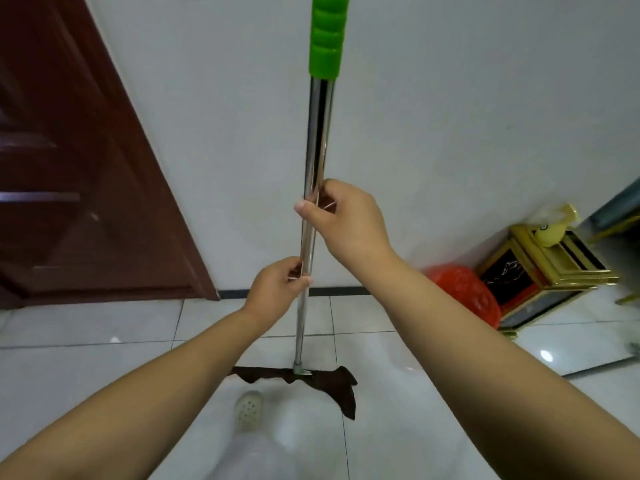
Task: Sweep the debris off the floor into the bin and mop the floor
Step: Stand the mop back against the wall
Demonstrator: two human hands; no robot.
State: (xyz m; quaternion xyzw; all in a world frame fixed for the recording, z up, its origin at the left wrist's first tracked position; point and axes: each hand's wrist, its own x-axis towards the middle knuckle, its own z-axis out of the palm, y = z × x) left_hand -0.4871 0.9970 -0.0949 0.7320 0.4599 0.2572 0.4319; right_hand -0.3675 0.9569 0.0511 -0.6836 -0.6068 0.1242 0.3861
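A: counts, big to small?
B: one white wall (450,98), one tiled floor (86,368), one dark red door (69,150) on the left, one mop (317,161), two bare forearms, one gold-framed stand (540,268) at right, one red bag (467,289) against it, two hands, one pale perforated shoe (248,410)

A: mop parts?
B: one shiny metal pole, one green ribbed grip (328,36) on top, one dark cloth head (311,379) flat on the tiles

A: what's cut off or unclear?
B: grip runs out of the top edge, door cut by the left edge, stand partly cut at right. Yellow object on the stand is blurry, can't tell what it is. Left end of the cloth hides behind the left forearm. Something pale and blurred at the bottom centre, maybe a trouser leg, can't say. Any debris on the tiles is too small to make out

A: hands?
B: both grasping the pole. right hand (346,220) is higher, about mid-pole, fingers wrapped from the right, thumb tip showing on the left side. left hand (277,289) is lower, just beneath it, fingers curled round from the left

A: mop versus hands?
B: pole stands nearly upright between the two hands, against the wall backdrop. cloth head sits on the floor well below both hands, just ahead of the shoe, grip well above the right hand
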